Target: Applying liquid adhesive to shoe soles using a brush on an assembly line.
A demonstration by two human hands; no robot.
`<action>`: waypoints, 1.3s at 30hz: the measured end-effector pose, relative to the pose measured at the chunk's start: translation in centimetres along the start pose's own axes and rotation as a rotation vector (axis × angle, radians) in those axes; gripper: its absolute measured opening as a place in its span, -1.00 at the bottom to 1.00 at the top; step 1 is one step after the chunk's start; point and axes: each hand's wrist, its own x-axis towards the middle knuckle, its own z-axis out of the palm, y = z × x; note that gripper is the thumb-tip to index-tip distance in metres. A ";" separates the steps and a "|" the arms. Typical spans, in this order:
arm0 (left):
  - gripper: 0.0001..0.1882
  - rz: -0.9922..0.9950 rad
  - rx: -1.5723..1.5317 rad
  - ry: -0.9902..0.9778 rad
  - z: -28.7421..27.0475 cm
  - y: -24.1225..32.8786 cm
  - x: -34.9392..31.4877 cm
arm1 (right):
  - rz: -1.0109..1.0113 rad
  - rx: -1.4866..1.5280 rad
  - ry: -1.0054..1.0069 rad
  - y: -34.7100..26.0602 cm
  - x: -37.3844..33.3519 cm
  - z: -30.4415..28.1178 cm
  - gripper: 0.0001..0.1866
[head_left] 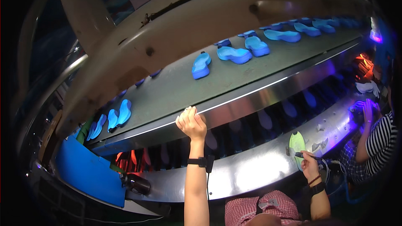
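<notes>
My left hand (192,124) is raised over the front rail of the conveyor, its fingers curled closed. Whether anything lies inside those fingers is hidden. Near the bench's right part, my right hand (310,166) grips a dark-handled brush (300,155) with a pale head. The brush crosses a yellow-green shoe sole (297,142) that lies on the metal bench (247,169). Several blue shoe soles (234,54) rest on the dark conveyor belt (167,84), some standing in pairs at its left end.
Below the belt, a rack holds several dark soles or insoles (264,119). A blue panel (86,169) and a dark cylinder (138,183) stand at the left. On the right, a co-worker in a striped sleeve (382,142) works under violet light. A curved beige hood (142,46) overhangs the belt.
</notes>
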 end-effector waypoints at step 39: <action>-0.27 -0.051 0.257 -1.327 9.8 -0.4 14.3 | 0.136 0.173 0.029 -0.2 1.8 -3.2 -0.84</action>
